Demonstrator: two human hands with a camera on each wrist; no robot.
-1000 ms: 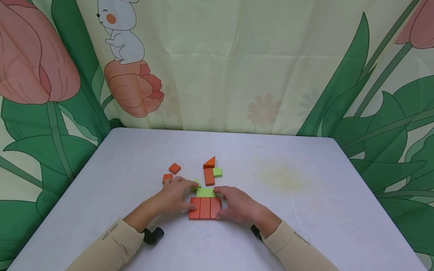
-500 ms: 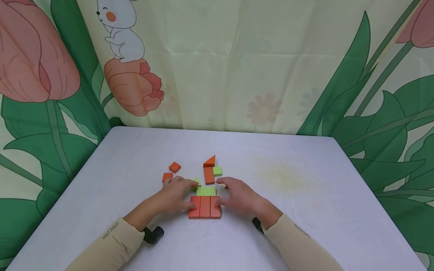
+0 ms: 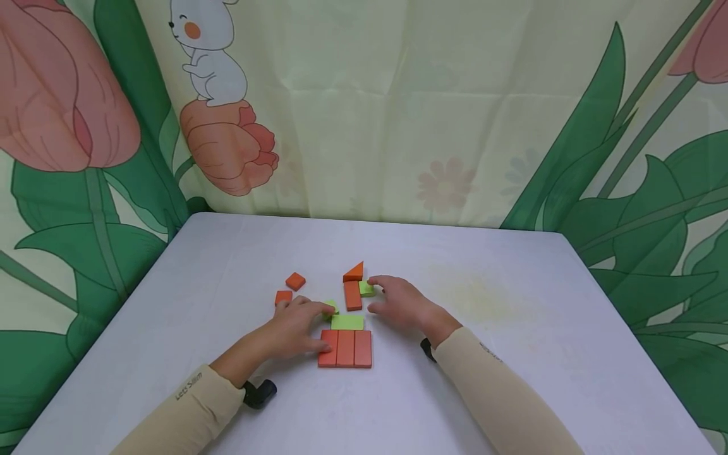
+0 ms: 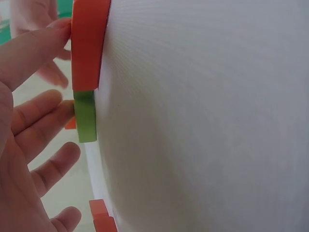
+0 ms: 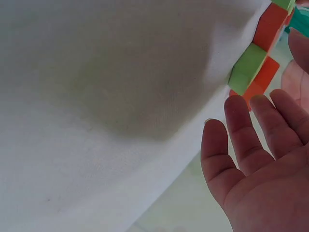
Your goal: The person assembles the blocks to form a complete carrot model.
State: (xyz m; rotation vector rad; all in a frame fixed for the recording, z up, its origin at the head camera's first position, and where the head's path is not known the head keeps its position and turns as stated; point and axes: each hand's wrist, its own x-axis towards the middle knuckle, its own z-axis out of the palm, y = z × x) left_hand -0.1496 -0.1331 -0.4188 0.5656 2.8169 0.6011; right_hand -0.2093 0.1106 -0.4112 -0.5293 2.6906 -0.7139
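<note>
Three red rectangular blocks (image 3: 363, 349) lie side by side, with a green rectangular block (image 3: 347, 322) along their far edge. My left hand (image 3: 292, 325) rests its thumb on the leftmost red block; its index finger touches a small green block (image 3: 332, 305), partly hidden. In the left wrist view its fingers (image 4: 43, 128) are extended. My right hand (image 3: 405, 303) reaches over the small green block (image 3: 366, 289) beside an orange-red rectangular block (image 3: 352, 296). In the right wrist view its fingers (image 5: 241, 130) are loosely extended close to that green block (image 5: 247, 69), with nothing gripped.
An orange triangular block (image 3: 354, 272) tops the orange-red block. Two loose red square blocks, one (image 3: 295, 281) farther back and one (image 3: 283, 296) near the left fingers, lie to the left. A white table (image 3: 500, 366) meets a printed curtain (image 3: 352, 126) behind.
My right hand has moved away from the red blocks, forward to the small green block on the right. My left hand has stayed in place.
</note>
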